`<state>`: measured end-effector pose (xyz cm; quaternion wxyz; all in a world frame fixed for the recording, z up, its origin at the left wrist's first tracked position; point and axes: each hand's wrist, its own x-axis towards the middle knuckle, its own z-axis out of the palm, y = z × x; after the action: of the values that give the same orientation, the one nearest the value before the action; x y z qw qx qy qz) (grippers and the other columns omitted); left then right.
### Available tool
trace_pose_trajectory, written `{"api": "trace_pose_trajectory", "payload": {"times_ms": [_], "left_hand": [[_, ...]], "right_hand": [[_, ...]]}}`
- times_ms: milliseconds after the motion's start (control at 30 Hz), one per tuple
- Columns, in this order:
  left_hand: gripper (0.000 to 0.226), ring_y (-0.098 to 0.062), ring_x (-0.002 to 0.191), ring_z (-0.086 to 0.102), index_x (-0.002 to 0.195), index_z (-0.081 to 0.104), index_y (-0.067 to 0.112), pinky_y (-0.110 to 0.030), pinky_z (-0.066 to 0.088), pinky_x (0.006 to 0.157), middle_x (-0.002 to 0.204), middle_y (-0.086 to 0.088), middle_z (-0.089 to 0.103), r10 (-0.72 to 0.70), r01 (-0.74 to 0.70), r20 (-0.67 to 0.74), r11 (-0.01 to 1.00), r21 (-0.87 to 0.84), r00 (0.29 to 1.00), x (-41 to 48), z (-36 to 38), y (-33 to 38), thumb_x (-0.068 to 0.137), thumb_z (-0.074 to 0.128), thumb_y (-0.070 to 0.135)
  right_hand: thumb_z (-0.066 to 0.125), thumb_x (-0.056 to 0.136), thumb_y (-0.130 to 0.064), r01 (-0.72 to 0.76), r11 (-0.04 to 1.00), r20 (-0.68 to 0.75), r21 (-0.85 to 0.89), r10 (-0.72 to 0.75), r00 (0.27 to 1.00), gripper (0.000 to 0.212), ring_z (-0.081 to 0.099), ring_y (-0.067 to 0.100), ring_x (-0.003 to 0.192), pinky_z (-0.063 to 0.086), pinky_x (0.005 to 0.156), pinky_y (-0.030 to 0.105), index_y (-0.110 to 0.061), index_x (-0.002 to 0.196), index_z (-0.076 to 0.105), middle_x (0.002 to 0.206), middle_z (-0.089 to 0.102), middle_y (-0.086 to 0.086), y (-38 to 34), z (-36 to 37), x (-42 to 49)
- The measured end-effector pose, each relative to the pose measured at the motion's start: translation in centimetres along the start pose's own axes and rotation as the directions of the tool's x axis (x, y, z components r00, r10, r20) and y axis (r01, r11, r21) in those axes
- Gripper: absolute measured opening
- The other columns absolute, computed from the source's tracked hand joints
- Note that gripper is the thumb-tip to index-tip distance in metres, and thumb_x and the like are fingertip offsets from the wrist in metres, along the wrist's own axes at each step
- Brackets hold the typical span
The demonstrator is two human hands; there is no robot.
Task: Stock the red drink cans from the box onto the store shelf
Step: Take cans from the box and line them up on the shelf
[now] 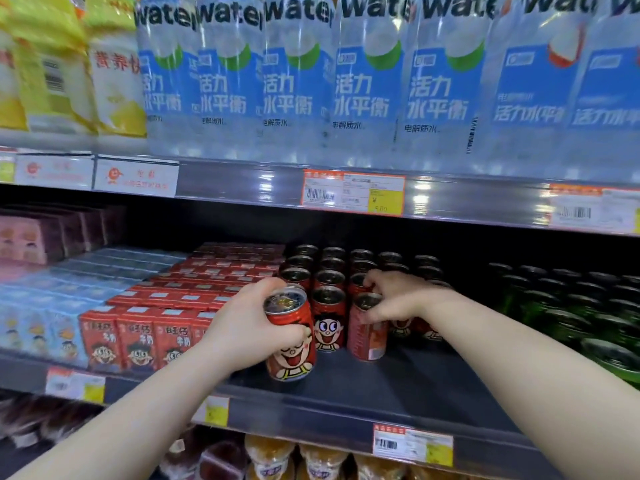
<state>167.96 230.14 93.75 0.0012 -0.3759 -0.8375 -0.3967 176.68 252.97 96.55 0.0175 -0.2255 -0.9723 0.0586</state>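
- The shelf (415,386) is a dark, flat, matte deck. A bare strip of it lies in front of the can block (329,277), which fills the rear centre in upright rows.
- The water bottles (367,91) stand on the tier above the can block. They are clear plastic with blue labels.
- The red cartons (194,292) lie to the left of the can block. They are flat-topped rectangular packs set edge to edge.
- The green cans (571,306) stand to the right of the can block, with a gap between the two groups.
- The left hand (249,327) is in front of the can block's left column. Its fingers and thumb are wrapped round the body of the held can (294,362).
- The right hand (394,299) is over the can block's front right. Its fingertips are curled over the top rim of the front can (367,337).
- The held can is a glossy red metal cylinder with a cartoon face and a silver pull-tab lid. Its long axis is near vertical, with the top tipped slightly left. Its base is at the deck; contact cannot be confirmed.
- Judgement: the open slot lies directly behind the held can, against the front row, so the left hand is the nearer hand for seating it.
- The front can stands upright, just right of the can block's front face-printed can, with its text side outward.
- The price tag (412,445) is clipped to the rail below the can block.
- The box is not in view.
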Motion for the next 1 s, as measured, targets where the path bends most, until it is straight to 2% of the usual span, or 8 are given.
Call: {"api": "trace_pose_trajectory", "payload": {"times_ms": [133, 233, 300, 400, 500, 600, 733, 1000], "left_hand": [[0.071, -0.01, 0.097, 0.058, 0.105, 0.049, 0.044, -0.031, 0.05, 0.083, 0.109, 0.011, 0.059, 0.022, -0.022, 0.023, 1.0, -0.004, 1.0, 0.1, 0.0, -0.1, 0.037, 0.058, 0.061], [0.072, -0.01, 0.097, 0.058, 0.107, 0.048, 0.045, -0.031, 0.05, 0.083, 0.11, 0.011, 0.059, 0.019, -0.019, 0.042, 1.0, -0.001, 0.999, 0.4, 0.1, -0.5, 0.038, 0.059, 0.063], [0.073, -0.011, 0.097, 0.059, 0.107, 0.049, 0.044, -0.033, 0.051, 0.083, 0.111, 0.009, 0.059, 0.017, -0.016, 0.047, 1.0, -0.021, 0.999, 0.6, 0.2, -0.6, 0.038, 0.061, 0.062], [0.064, -0.01, 0.095, 0.06, 0.104, 0.048, 0.046, -0.035, 0.053, 0.083, 0.109, 0.009, 0.06, 0.024, -0.021, 0.06, 0.999, -0.046, 0.998, 0.6, 0.3, -0.6, 0.044, 0.067, 0.056], [0.061, -0.01, 0.096, 0.06, 0.101, 0.045, 0.048, -0.035, 0.053, 0.084, 0.109, 0.011, 0.059, 0.032, -0.028, 0.07, 0.998, -0.057, 0.997, 0.5, 0.2, -0.5, 0.044, 0.067, 0.056], [0.069, -0.011, 0.097, 0.061, 0.104, 0.046, 0.047, -0.037, 0.054, 0.084, 0.11, 0.01, 0.059, 0.025, -0.02, 0.079, 0.998, -0.06, 0.997, 0.6, 0.3, -0.6, 0.039, 0.062, 0.061], [0.073, -0.012, 0.098, 0.06, 0.109, 0.047, 0.044, -0.038, 0.054, 0.085, 0.111, 0.009, 0.059, 0.023, -0.018, 0.081, 0.998, -0.065, 0.996, 0.7, 0.7, -0.6, 0.04, 0.063, 0.061], [0.062, -0.008, 0.097, 0.06, 0.103, 0.052, 0.045, -0.035, 0.053, 0.086, 0.109, 0.014, 0.058, 0.068, -0.056, 0.13, 0.994, -0.091, 0.989, 1.2, 2.8, 1.4, 0.044, 0.069, 0.052]], "right_hand": [[0.05, 0.07, -0.08, -0.088, 0.987, -0.079, -0.137, 0.077, 0.994, 0.088, 0.055, 0.022, 0.117, 0.044, 0.077, 0.028, -0.021, 0.135, 0.04, 0.133, 0.054, 0.001, -0.8, 0.9, 0.1], [0.065, 0.074, -0.061, -0.024, 0.999, 0.061, 0.03, 0.022, 0.998, 0.082, 0.047, 0.022, 0.126, 0.043, 0.099, 0.031, -0.025, 0.141, 0.033, 0.143, 0.045, 0.001, -0.1, 0.3, 0.0], [0.067, 0.073, -0.058, -0.031, 0.999, 0.041, 0.011, 0.03, 0.999, 0.08, 0.05, 0.022, 0.123, 0.045, 0.096, 0.031, -0.025, 0.139, 0.035, 0.14, 0.049, 0.0, -0.1, 0.3, -0.2], [0.054, 0.07, -0.077, -0.093, 0.989, -0.065, -0.115, 0.086, 0.994, 0.087, 0.053, 0.022, 0.12, 0.047, 0.084, 0.029, -0.023, 0.137, 0.038, 0.135, 0.053, 0.0, -0.8, 1.0, 0.0], [0.063, 0.074, -0.065, -0.078, 0.997, 0.038, 0.0, 0.078, 0.996, 0.086, 0.043, 0.023, 0.131, 0.041, 0.099, 0.03, -0.024, 0.143, 0.031, 0.146, 0.042, 0.002, -0.4, 0.9, 0.2], [0.074, 0.072, -0.049, -0.08, 0.994, 0.068, 0.073, 0.075, 0.995, 0.087, 0.044, 0.022, 0.129, 0.042, 0.101, 0.031, -0.023, 0.142, 0.031, 0.145, 0.042, 0.003, 0.2, 0.6, 0.1], [0.071, 0.072, -0.057, -0.109, 0.986, -0.027, 0.124, 0.113, 0.993, 0.081, 0.05, 0.021, 0.121, 0.046, 0.094, 0.031, -0.02, 0.135, 0.037, 0.136, 0.049, 0.003, -0.1, 1.9, 0.3], [0.062, 0.081, -0.056, -0.083, 0.987, -0.088, 0.139, 0.096, 0.991, 0.071, 0.046, 0.021, 0.126, 0.04, 0.094, 0.027, -0.023, 0.138, 0.039, 0.142, 0.043, 0.002, 1.8, 1.4, -1.4]]}}
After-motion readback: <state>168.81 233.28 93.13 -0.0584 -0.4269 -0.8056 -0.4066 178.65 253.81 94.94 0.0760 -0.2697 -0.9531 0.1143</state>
